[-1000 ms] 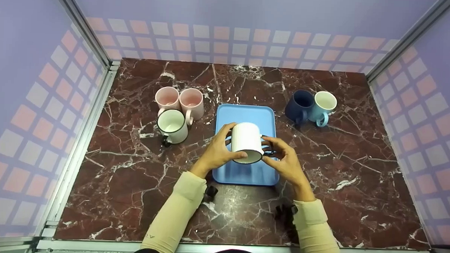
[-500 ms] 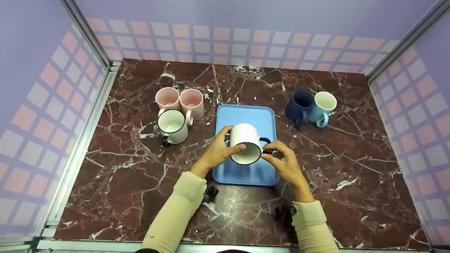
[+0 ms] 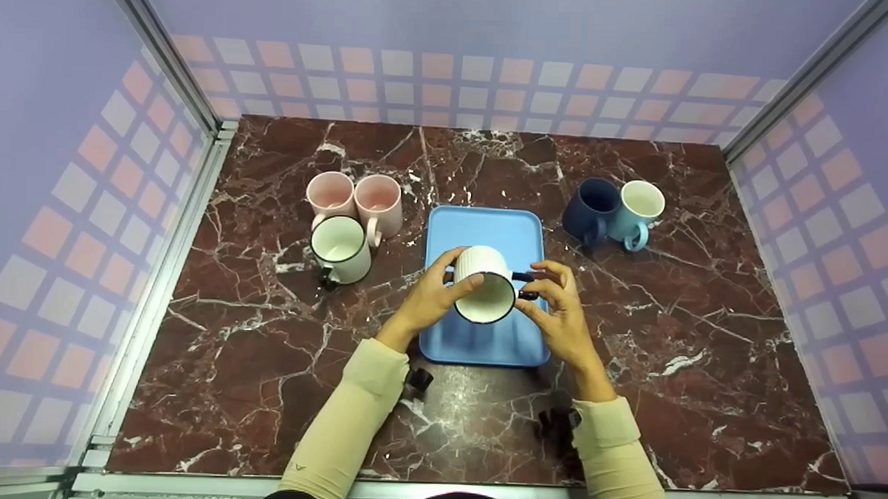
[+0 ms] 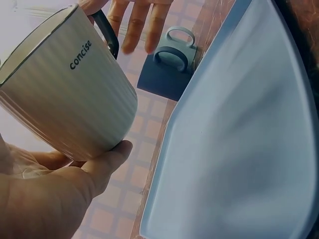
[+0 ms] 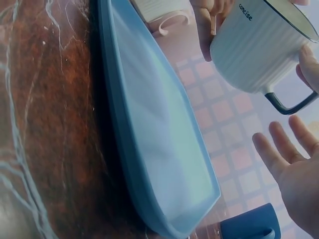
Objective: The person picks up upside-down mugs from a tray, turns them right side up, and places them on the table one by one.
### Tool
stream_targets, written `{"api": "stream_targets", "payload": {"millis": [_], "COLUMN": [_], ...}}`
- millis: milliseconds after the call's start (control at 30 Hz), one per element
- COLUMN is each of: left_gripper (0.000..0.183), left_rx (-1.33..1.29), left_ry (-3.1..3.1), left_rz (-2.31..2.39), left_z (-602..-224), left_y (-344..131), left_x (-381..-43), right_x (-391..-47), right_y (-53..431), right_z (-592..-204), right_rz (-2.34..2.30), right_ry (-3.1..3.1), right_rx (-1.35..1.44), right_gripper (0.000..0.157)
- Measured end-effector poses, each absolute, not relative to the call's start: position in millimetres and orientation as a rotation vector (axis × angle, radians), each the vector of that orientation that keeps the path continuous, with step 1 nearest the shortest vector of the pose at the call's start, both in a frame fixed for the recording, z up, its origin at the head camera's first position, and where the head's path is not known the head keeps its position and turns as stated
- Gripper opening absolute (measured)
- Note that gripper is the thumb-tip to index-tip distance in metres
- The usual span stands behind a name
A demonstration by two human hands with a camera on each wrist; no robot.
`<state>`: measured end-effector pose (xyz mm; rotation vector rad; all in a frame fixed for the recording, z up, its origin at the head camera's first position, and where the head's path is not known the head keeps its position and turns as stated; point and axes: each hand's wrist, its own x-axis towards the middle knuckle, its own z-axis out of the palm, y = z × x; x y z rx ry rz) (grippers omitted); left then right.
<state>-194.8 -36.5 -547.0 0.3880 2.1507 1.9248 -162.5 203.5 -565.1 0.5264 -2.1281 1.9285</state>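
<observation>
A white ribbed mug (image 3: 477,261) with a black rim and black handle is held up over a blue tray (image 3: 485,225), its mouth tipped toward the person. My left hand (image 3: 433,297) grips the mug's body from the left, with the thumb at the rim. At the other side my right hand (image 3: 562,316) pinches the handle by the rim with thumb and forefinger. Its other fingers spread loosely away from the handle in the right wrist view. The word "concise" shows on the mug (image 4: 75,89) in the left wrist view.
Left of the tray, two pink mugs (image 3: 331,192) stand close to another white mug (image 3: 342,257) with a black rim. A navy mug (image 3: 587,212) and a light blue mug (image 3: 625,220) stand to the right. Tiled-pattern walls (image 3: 472,88) enclose the marbled table (image 3: 263,361).
The mug has tilted so more of its inside faces the person. My right fingers have opened out from the handle, leaving a pinch near the rim. The other mugs and the tray stay put.
</observation>
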Motion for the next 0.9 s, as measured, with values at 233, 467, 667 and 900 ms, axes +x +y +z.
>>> {"api": "stream_targets", "payload": {"millis": [233,467,667,900], "left_gripper": [0.104,0.090,0.111,0.110], "left_rx": [0.466,0.593,0.603,0.503], "left_ry": [2.094,2.088,2.107,2.176], "left_rz": [1.959,1.935,1.828,1.791], "left_z": [-548.6,-549.5,-547.7,-549.0], "left_y": [-36.9,-37.7,-40.4,-32.6], "left_x": [-195.3,-193.1,-188.0,-181.7], "right_x": [-161.4,-162.1,-162.8,-163.4], "right_y": [202.7,202.9,202.5,199.4], "right_z": [-564.9,-566.1,-563.7,-565.5], "right_rz": [1.974,1.979,1.994,2.050], "right_ry": [-2.115,-2.122,-2.165,-2.180], "right_rx": [0.575,0.511,0.429,0.324], "right_gripper": [0.017,0.015,0.018,0.017]}}
